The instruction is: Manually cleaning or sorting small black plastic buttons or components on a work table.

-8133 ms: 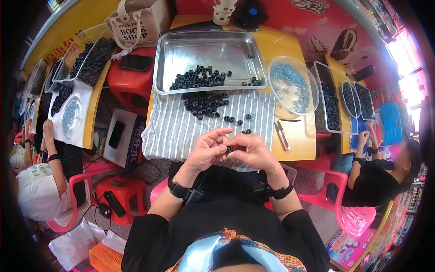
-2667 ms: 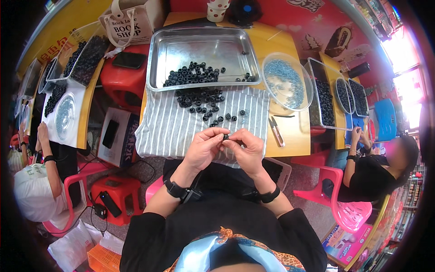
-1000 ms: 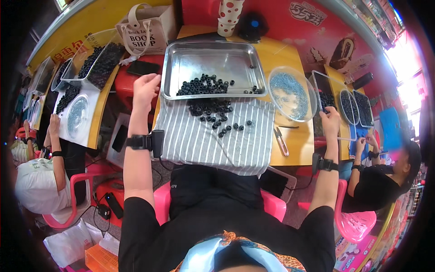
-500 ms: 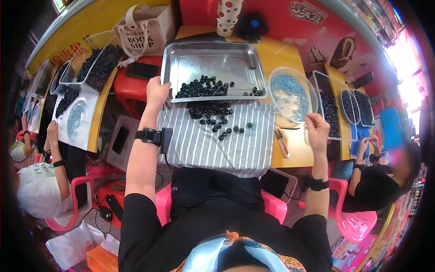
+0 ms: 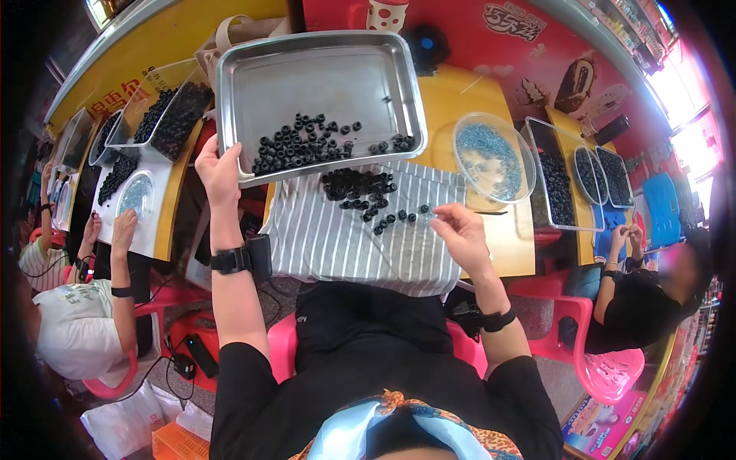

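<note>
My left hand (image 5: pixel 221 170) is closed on the near left corner of a shallow metal tray (image 5: pixel 322 77), with the thumb over its rim. The tray is lifted and tilted. Small black bead-like pieces (image 5: pixel 295 147) lie gathered along its near side. Below the tray, more black pieces (image 5: pixel 360 188) lie on a grey-and-white striped cloth (image 5: pixel 330 245). My right hand (image 5: pixel 464 238) is over the cloth's right side, thumb and fingers brought together beside the nearest black pieces. What its fingertips hold, if anything, is too small to make out.
A clear round bowl (image 5: pixel 527 172) of bluish transparent bits stands right of the cloth. Beyond it is a clear bin (image 5: pixel 556 188) of black pieces. Another clear bin (image 5: pixel 184 107) stands on the left. Co-workers sit on both sides. A spotted cup (image 5: pixel 386 15) stands at the back.
My left hand has shifted the tray left and tilted it, the black pieces sliding inside. My right hand has moved from beside the bowl down and left over the cloth.
</note>
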Demonstrator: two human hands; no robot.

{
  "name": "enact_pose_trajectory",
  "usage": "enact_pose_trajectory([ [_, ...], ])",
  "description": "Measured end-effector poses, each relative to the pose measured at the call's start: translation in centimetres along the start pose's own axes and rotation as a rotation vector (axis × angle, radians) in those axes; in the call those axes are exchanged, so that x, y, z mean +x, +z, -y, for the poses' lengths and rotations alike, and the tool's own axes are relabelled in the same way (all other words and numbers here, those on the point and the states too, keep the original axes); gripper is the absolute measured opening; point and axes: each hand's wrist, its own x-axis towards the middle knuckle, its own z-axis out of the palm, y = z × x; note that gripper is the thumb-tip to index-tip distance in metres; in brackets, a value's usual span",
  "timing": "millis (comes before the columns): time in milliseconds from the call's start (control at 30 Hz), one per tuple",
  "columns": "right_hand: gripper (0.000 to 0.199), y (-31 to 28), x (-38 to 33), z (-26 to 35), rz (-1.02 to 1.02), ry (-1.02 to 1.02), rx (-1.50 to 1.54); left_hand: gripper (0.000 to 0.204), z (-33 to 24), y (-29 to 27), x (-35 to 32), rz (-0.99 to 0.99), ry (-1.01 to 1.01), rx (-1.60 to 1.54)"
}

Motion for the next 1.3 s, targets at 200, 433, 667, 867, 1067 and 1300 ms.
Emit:
enact_pose_trajectory([
  [200,0.036,3.7,0.9,1.0,-0.131,-0.022,0.159,0.024,-0.4,-2.0,-2.8,-0.067,-0.007,0.055],
  [433,0.056,-0.1,4.3,2.2,-0.175,0.063,0.423,0.022,0.5,-1.1,-4.5,0.054,-0.185,-0.171],
  [667,0.039,-1.5,4.2,3.9,0.018,0.210,0.803,0.021,1.0,3.0,-4.7,0.178,-0.290,-0.317],
  [867,0.035,-3.8,2.3,2.5,-0.179,0.114,0.756,0.055,1.9,5.8,-6.2,0.040,-0.283,-0.228],
  [1067,0.027,-5.7,0.5,3.6,-0.269,-0.006,0.573,0.056,5.1,8.4,-10.4,0.028,-0.207,-0.047],
  [1300,0.030,-4.0,0.4,1.1,-0.333,-0.124,0.498,0.053,5.2,11.1,-11.9,0.062,0.062,0.401],
])
